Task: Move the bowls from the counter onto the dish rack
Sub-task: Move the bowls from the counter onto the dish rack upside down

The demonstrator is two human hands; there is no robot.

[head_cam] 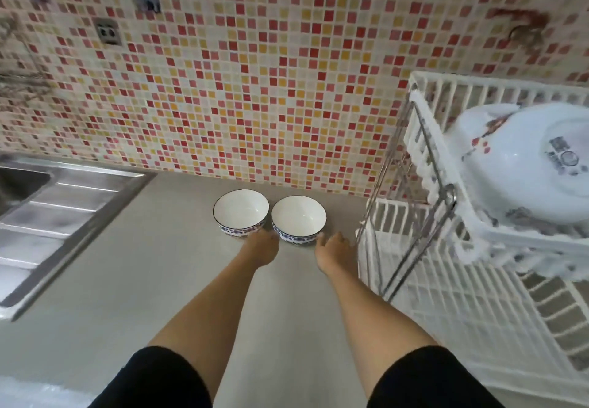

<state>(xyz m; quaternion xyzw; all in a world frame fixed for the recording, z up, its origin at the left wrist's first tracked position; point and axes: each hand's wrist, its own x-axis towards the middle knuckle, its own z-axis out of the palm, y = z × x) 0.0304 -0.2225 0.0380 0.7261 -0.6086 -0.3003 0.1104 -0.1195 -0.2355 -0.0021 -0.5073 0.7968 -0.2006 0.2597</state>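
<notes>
From the head camera, two bowls sit side by side on the grey counter [153,280], close to the tiled wall [255,89]. The left bowl [240,213] is just past the fingers of the left hand [259,248]. The right bowl [299,220] is just past the fingers of the right hand [334,253]. Both hands are at the near side of their bowls, maybe touching. The fingers point away and curl down, so I cannot tell if they are spread or pressed together. Neither hand holds a bowl yet.

The bowls look hard, smooth and shiny, so they may be slippery and could break if dropped. They look light enough for one hand each. A good hold would be thumb on the rim and fingers under the side.

The white dish rack [471,296] stands to the right of the right-hand fingers. A big white dish [522,165] lies upside down on its top shelf.
</notes>
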